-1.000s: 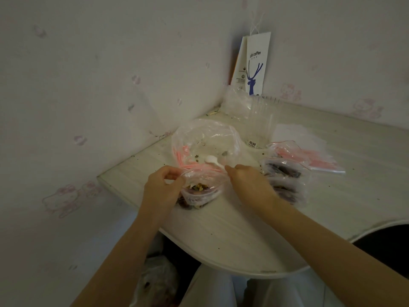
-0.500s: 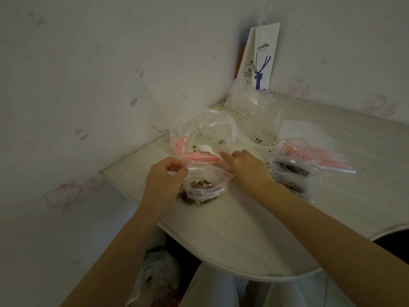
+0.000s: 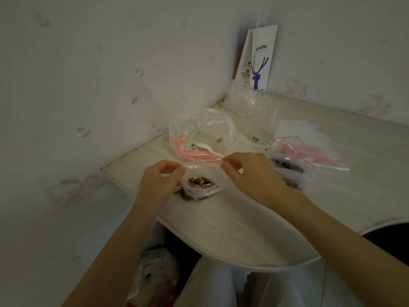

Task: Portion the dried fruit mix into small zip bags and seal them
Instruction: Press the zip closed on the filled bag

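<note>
Table (image 3: 243, 218) first: pale top shoved into a wall corner, crumbs all over. At the back sits the big clear bag (image 3: 223, 127), mouth gaping toward the person so scooping is easy, nearly empty imo. To its right there's a pile of empty zip bags (image 3: 321, 156) w/ red strips, and the filled bags (image 3: 287, 171) are parked just in front of those, out of the way (count too blurry tbh). The small zip bag (image 3: 194, 192) sits on the table just in front of the big 1, between both hands. Left hand (image 3: 159, 182) pinches the left end of its rim w/ thumb + forefinger, right hand (image 3: 250, 173) pinches the right end the same way, prob to pull the mouth taut b4 pressing the zip. Mouth looks unsealed. White spoon (image 3: 205, 148) lies in the big bag, so scooping seems done for this 1. Dried fruit mix (image 3: 200, 180) sits in the small bag's bottom.
</note>
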